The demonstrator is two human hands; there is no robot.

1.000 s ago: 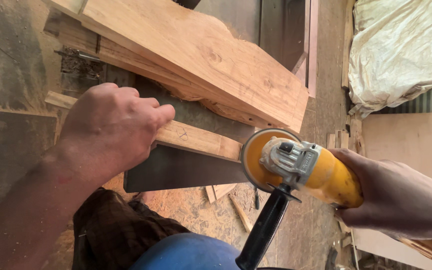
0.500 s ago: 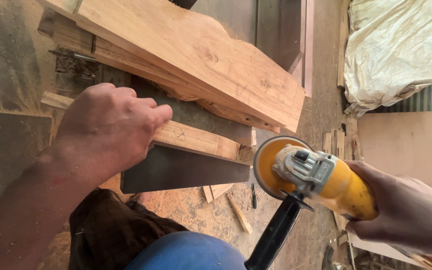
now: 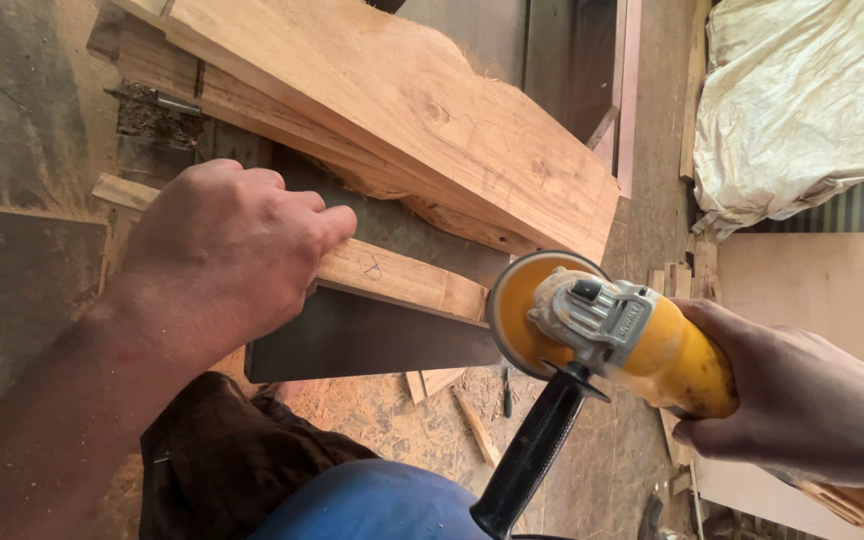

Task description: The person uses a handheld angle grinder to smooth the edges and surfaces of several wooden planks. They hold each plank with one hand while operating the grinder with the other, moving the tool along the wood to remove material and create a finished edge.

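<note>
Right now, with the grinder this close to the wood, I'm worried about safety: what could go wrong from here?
1. The right hand alone holds the grinder; its side handle is free, so a kick could twist it loose.
2. The left hand presses the strip bare, in line with the disc; a slip could reach the fingers.
3. No guard shows over the disc.

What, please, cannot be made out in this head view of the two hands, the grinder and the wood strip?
- Left hand: fingertips hidden by its own knuckles, so its grip on the wood strip is unclear.
- Right hand: wrist cut off by the frame edge.
- Angle grinder: disc face turned away; spinning or not, unclear.
</note>
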